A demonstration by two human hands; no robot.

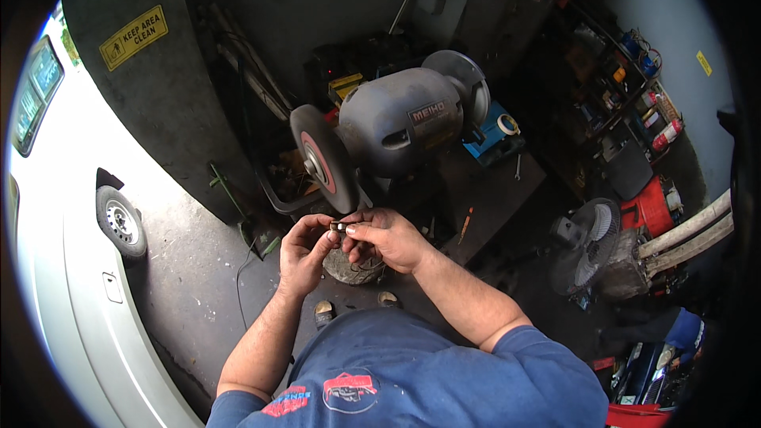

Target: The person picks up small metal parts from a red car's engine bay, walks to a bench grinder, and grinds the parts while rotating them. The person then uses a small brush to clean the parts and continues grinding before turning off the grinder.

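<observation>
At the centre of the view the person's two hands meet over a small dark part (339, 227), pinched between the fingertips of both. The left hand (304, 252) comes up from about 7 o'clock, its fingers curled and its grip closed on the left end of the part; the right hand (386, 238) reaches in from about 4 o'clock, thumb and forefinger closed on the other end, so both hands touch the part and nearly touch each other. What the part is exactly cannot be told: it is too small and mostly covered by the fingers. Just above the hands, toward 12 o'clock, stands a grey bench grinder (396, 123), with its dark grinding wheel (323, 158) at the left end sitting just above the part, close to the fingertips but apart from them. A second, paler wheel (462, 79) shows at the grinder's far end. Below the hands, toward 6 o'clock, lie the person's blue shirt (412, 376) and, between the forearms, the stand's round base (353, 267) on the concrete floor (190, 285). At 9 o'clock a white car (87, 285) fills the left rim, its wheel (121, 222) well apart from the hands. At 3 o'clock a floor fan (588, 242) stands near cluttered shelves (626, 103).
</observation>
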